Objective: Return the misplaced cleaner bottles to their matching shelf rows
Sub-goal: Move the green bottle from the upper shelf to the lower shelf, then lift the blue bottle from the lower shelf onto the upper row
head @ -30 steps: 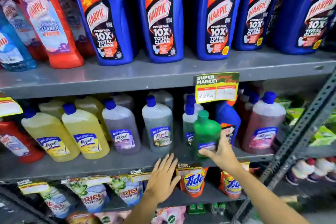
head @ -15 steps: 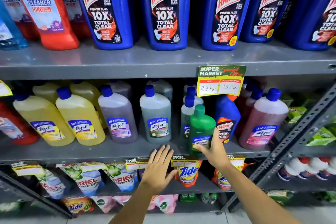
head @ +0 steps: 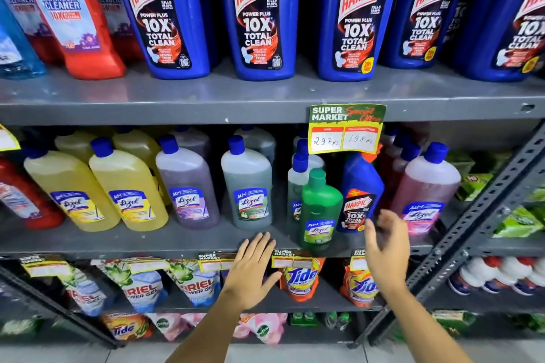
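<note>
A small green Lizol bottle (head: 320,209) stands upright at the front of the middle shelf (head: 177,240). Behind it on the right a small blue Harpic bottle (head: 361,186) stands among the Lizol bottles. My right hand (head: 386,247) hovers open just right of the green bottle, in front of the Harpic bottle, touching neither. My left hand (head: 250,268) is open with fingers spread, its fingertips at the middle shelf's front edge. Large blue Harpic bottles (head: 259,15) fill the top shelf (head: 265,97).
Yellow (head: 126,186), purple (head: 187,186), grey (head: 247,188) and pink (head: 424,191) Lizol bottles line the middle shelf. A red Harpic bathroom cleaner (head: 73,15) stands top left. A price tag (head: 346,130) hangs from the top shelf. Tide pouches (head: 300,277) and Ariel pouches (head: 141,286) sit below.
My right hand has let go of the green Lizol bottle and moved to the right of it. The bottle now stands alone on the shelf. The view has moved closer.
</note>
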Demonstrator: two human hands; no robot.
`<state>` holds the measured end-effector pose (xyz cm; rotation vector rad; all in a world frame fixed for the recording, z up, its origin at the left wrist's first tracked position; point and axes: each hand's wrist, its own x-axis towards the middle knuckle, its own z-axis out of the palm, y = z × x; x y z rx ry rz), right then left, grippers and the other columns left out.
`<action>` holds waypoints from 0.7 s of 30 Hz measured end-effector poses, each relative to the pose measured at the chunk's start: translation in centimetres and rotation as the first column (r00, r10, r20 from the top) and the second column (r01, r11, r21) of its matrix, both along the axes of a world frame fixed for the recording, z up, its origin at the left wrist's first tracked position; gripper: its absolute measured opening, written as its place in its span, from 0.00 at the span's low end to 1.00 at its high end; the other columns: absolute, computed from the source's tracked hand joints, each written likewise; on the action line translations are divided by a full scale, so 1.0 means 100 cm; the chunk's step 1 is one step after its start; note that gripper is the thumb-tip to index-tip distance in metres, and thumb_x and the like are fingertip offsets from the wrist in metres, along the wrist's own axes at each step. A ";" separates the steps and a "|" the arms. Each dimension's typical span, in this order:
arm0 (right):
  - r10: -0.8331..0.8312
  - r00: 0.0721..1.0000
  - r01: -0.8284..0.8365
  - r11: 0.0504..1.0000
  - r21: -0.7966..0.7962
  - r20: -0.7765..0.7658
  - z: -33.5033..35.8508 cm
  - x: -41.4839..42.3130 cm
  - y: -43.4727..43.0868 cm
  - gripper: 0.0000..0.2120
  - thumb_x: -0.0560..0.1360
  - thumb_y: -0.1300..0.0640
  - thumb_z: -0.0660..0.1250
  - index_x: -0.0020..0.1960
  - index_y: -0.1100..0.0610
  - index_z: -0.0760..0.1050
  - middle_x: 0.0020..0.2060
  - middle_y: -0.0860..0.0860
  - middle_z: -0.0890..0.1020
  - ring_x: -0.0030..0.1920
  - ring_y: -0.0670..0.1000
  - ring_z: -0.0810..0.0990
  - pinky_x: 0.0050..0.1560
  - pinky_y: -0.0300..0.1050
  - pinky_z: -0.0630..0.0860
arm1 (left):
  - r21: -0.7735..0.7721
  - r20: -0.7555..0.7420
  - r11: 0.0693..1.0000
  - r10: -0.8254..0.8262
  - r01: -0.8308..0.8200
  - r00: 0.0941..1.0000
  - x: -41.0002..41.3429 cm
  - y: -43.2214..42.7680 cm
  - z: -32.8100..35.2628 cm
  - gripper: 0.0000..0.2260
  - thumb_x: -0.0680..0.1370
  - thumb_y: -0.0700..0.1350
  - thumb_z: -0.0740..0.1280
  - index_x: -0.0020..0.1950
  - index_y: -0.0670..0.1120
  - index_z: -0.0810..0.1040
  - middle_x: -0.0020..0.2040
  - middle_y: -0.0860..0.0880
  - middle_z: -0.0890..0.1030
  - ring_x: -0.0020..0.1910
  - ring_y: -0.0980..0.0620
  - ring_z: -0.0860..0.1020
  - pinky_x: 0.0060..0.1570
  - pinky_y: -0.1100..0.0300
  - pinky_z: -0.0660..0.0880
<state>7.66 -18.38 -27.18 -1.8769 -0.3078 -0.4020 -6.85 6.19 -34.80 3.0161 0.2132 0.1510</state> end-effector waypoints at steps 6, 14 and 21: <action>0.034 0.984 0.013 0.965 -0.263 0.173 0.064 0.052 0.016 0.30 0.74 0.54 0.71 0.71 0.61 0.64 0.67 0.59 0.71 0.68 0.58 0.69 0.69 0.54 0.69 | -0.022 -0.012 1.000 0.020 -0.020 1.000 0.000 -0.003 0.001 0.32 0.80 0.64 0.48 0.79 0.48 0.48 0.80 0.49 0.48 0.78 0.52 0.42 0.76 0.51 0.38; 0.043 0.991 -0.089 0.920 -0.381 -0.128 0.068 0.069 0.042 0.42 0.63 0.41 0.79 0.68 0.59 0.66 0.60 0.60 0.75 0.58 0.64 0.77 0.54 0.56 0.75 | -0.006 -0.042 1.000 0.013 -0.013 0.999 -0.002 -0.003 0.008 0.32 0.81 0.63 0.49 0.79 0.48 0.48 0.80 0.49 0.48 0.78 0.51 0.43 0.76 0.50 0.37; 0.035 0.998 -0.050 0.965 -0.256 -0.059 0.060 0.063 0.030 0.40 0.62 0.44 0.81 0.67 0.56 0.69 0.60 0.57 0.77 0.58 0.61 0.77 0.53 0.52 0.73 | 0.084 0.036 0.996 0.009 -0.012 0.999 -0.006 -0.010 0.036 0.30 0.81 0.62 0.47 0.79 0.46 0.50 0.80 0.48 0.43 0.78 0.48 0.38 0.75 0.46 0.38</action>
